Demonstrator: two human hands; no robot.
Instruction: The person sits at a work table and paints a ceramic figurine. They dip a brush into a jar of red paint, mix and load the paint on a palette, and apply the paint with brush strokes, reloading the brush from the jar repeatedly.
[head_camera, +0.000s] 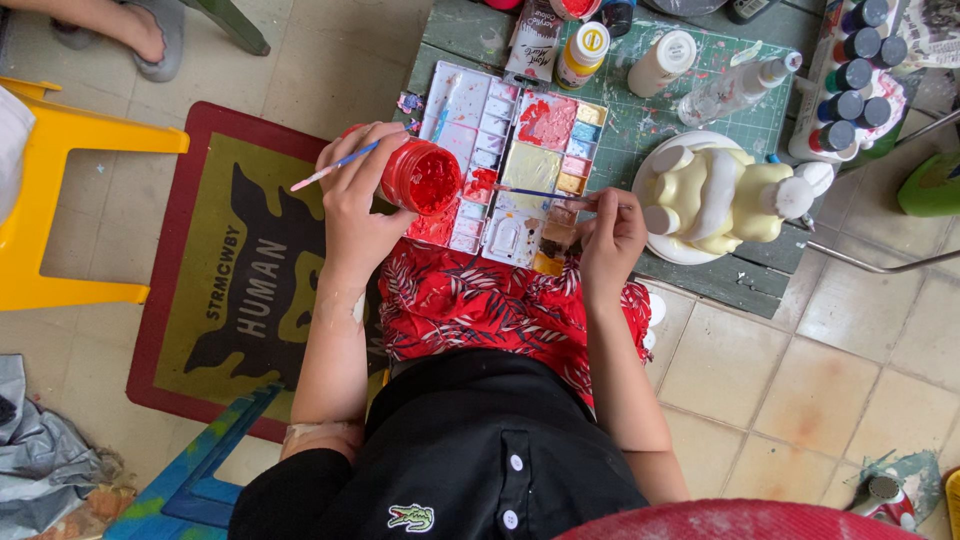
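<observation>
1. While I sit low at the green cutting mat (690, 110), the open pot of red paint (422, 178) is in my left hand (355, 215), tilted toward the paint palette (515, 165), just beside its left edge and above my red-patterned lap.
2. Many wells of the palette already hold paint: red, yellow, blue, pink. Some small wells are white and look unused.
3. As I judge it, the painting is at an early stage. The cream figurine (725, 195) on its white plate (668, 248) has no colour on it that I can see.
4. My left hand is closed around the pot, and a second, blue-handled brush (335, 167) is pinched between its fingers, pointing away to the left.
5. My right hand (612, 240) pinches a thin brush (535, 193), whose tip lies over the red well near the pot. The wrist is bent, with the forearm coming up from my body.
6. Farther out, paint bottles (660, 62) stand on the mat, and a yellow chair (60, 200) is at my left.
</observation>
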